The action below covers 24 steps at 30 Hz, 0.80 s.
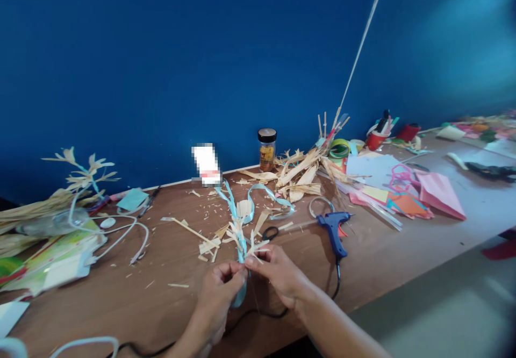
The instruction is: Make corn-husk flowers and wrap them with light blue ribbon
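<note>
Close to the table's near edge, my left hand (220, 289) pinches the lower end of a stem wrapped in light blue ribbon (241, 240). My right hand (278, 272) is closed at the same spot, its thumb and fingers on the base of a small pale corn husk flower (255, 246) beside the stem. More husk petals (234, 233) spread from the stem higher up. A loop of the ribbon hangs below my fingers, and its long tail curls away across the table. My fingertips hide where flower and stem meet.
A blue hot glue gun (334, 231) lies to the right, its cord running behind my hands. Scissors (270, 233), dried husks (302, 178) and a jar (266, 151) are beyond. On the left stand a finished husk flower stem (91, 170) and white cables (121, 234).
</note>
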Available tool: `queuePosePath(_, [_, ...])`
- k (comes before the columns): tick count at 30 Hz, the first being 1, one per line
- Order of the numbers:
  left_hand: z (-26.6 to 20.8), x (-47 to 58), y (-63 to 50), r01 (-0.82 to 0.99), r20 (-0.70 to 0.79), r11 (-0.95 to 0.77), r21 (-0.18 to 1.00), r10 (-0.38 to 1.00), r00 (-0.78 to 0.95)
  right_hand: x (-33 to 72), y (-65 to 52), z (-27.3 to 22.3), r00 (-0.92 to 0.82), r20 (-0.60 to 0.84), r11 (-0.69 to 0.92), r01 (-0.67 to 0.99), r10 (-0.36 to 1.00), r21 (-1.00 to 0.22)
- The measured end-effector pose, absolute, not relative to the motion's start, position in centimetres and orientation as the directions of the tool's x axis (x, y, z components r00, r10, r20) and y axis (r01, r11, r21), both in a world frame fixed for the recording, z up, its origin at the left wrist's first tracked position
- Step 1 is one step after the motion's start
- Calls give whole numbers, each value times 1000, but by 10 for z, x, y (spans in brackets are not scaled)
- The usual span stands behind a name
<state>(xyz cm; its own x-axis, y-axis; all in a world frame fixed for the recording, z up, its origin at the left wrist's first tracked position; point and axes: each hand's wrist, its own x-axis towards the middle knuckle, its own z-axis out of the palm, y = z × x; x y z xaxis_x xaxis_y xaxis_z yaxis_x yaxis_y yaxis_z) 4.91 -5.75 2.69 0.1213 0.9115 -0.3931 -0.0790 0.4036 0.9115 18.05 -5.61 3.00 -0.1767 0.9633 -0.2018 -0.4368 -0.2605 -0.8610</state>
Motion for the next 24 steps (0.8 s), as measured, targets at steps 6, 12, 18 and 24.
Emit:
queuePosePath(6, [29, 48, -57, -76, -410, 423, 903, 901, 139, 184, -55, 33, -189, -183, -246, -404, 965, -881])
queuePosePath(12, [30, 45, -57, -66, -432, 443, 894, 892, 134, 187, -54, 36, -209, -184, -257, -405, 960, -878])
queuePosePath(18, [27, 40, -53, 109, -430, 418, 902, 891, 142, 189, -52, 31, -211, -196, -265, -384, 958, -884])
queuePosePath(24, [26, 41, -52, 167, -399, 373, 913, 900, 173, 191, -51, 25, -239, -206, -281, -340, 949, -898])
